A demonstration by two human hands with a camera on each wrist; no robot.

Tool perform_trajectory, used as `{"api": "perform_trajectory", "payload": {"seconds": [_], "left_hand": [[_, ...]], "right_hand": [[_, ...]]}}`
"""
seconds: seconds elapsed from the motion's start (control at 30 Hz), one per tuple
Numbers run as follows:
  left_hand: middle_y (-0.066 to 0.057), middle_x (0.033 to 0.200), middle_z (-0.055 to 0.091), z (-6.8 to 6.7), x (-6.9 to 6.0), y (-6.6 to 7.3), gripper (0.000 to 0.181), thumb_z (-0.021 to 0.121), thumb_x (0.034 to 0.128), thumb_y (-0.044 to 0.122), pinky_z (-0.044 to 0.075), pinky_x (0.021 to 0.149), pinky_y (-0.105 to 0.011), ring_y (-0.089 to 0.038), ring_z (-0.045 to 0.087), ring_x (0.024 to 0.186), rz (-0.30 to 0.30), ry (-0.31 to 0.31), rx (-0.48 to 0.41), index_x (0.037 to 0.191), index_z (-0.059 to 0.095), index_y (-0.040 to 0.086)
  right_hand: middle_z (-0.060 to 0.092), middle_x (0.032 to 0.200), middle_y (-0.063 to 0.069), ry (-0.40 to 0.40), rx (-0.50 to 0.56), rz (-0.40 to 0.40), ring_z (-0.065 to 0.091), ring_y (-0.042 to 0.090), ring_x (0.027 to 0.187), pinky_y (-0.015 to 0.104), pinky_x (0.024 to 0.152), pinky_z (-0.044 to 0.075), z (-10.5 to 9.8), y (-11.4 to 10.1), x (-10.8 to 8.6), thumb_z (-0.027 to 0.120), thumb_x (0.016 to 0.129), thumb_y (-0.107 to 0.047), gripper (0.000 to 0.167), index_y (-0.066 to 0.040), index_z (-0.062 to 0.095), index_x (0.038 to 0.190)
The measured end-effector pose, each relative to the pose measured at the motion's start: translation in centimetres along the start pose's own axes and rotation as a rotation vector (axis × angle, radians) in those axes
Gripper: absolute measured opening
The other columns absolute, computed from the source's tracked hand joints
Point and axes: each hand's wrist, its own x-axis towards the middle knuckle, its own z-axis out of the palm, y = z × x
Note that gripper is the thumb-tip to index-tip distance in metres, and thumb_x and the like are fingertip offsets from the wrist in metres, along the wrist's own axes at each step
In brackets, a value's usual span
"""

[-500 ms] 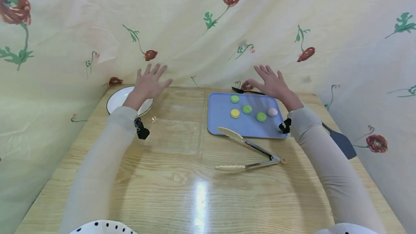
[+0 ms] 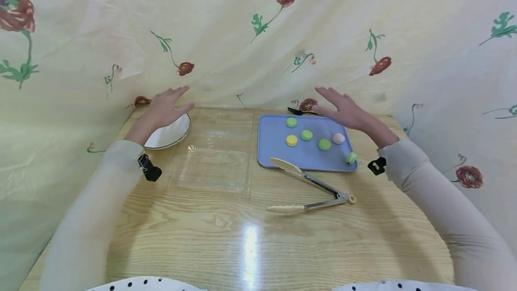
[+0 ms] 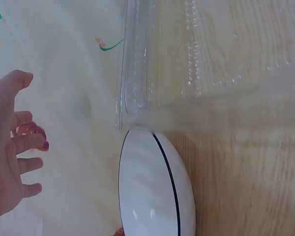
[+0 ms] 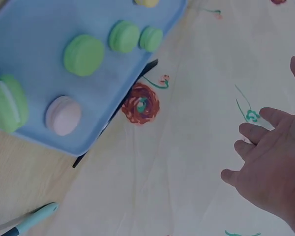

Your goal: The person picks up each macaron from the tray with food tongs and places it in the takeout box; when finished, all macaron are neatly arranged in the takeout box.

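My left hand (image 2: 163,108) hovers above the white dish with a dark rim (image 2: 169,131), fingers extended and holding nothing. My right hand (image 2: 343,109) is held in the air over the back right of the blue tray (image 2: 270,147), also with extended fingers and nothing in them. Scattered on the tray are several green macarons (image 2: 324,144), a yellow macaron (image 2: 291,140) and a pale pink macaron (image 2: 338,138). One green macaron (image 4: 9,103) stands on its edge in the near right corner. Neither hand touches any object.
A clear plastic box (image 2: 214,169) lies between dish and tray. Tongs (image 2: 319,183) lie spread in front of the tray. Behind it is a black fork (image 2: 296,112). The right wrist view shows a teal handle end (image 4: 39,216). A flowered cloth (image 2: 234,35) hangs behind the table.
Both arms have moved outward, away from each other, and the hands have turned slightly. The green macaron in the tray's corner has come into view, while the dark spatula at right is now hidden.
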Motion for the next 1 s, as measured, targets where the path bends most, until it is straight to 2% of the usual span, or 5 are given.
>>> {"api": "perform_trajectory", "payload": {"seconds": [0.27, 0.37, 0.57, 0.77, 1.0], "left_hand": [[-0.028, 0.150, 0.049, 0.3, -2.3, -2.2, 0.074, 0.053, 0.1033, 0.049, 0.037, 0.117, -0.063, -0.046, 0.045, 0.141, -0.018, -0.050, -0.229, 0.159, 0.032, 0.006], [-0.030, 0.135, 0.061, 0.6, -3.1, -2.8, 0.065, 0.059, 0.1028, 0.038, 0.049, 0.107, -0.059, -0.045, 0.058, 0.126, -0.004, -0.054, -0.243, 0.153, 0.042, 0.000], [-0.030, 0.121, 0.068, 0.9, -4.3, -3.6, 0.055, 0.067, 0.0997, 0.027, 0.064, 0.078, -0.036, -0.031, 0.074, 0.092, -0.042, -0.146, -0.329, 0.142, 0.053, -0.006], [-0.023, 0.119, 0.068, 1.5, -4.9, -4.6, 0.051, 0.068, 0.0983, 0.014, 0.065, 0.084, -0.038, -0.013, 0.072, 0.093, -0.104, -0.283, -0.554, 0.141, 0.051, -0.009], [-0.010, 0.115, 0.071, 2.0, -5.5, -5.2, 0.057, 0.072, 0.0953, 0.012, 0.064, 0.091, -0.042, -0.013, 0.072, 0.099, -0.156, -0.409, -0.689, 0.144, 0.049, -0.009]], "right_hand": [[0.016, 0.171, 0.013, -0.107, 0.074, -0.087, 0.009, 0.038, 0.158, 0.070, 0.124, 0.013, 2.4, 0.0, -3.0, 0.060, 0.101, -0.046, 0.080, -0.022, 0.017, 0.165], [0.019, 0.170, 0.011, -0.145, 0.079, -0.118, 0.014, 0.038, 0.157, 0.070, 0.122, 0.021, 3.5, -0.1, -4.0, 0.064, 0.099, -0.046, 0.083, -0.022, 0.019, 0.164], [0.020, 0.170, 0.014, -0.243, 0.051, -0.159, 0.015, 0.041, 0.156, 0.072, 0.121, 0.019, 5.8, -0.6, -6.0, 0.075, 0.089, -0.051, 0.096, -0.020, 0.023, 0.163], [0.024, 0.168, 0.017, -0.316, 0.089, -0.209, 0.018, 0.045, 0.154, 0.073, 0.121, 0.020, 7.8, -0.7, -7.5, 0.085, 0.079, -0.053, 0.110, -0.014, 0.026, 0.162], [0.032, 0.164, 0.021, -0.346, 0.115, -0.305, 0.025, 0.048, 0.151, 0.071, 0.119, 0.028, 9.8, -0.7, -8.7, 0.094, 0.068, -0.045, 0.119, -0.003, 0.030, 0.159]]}}
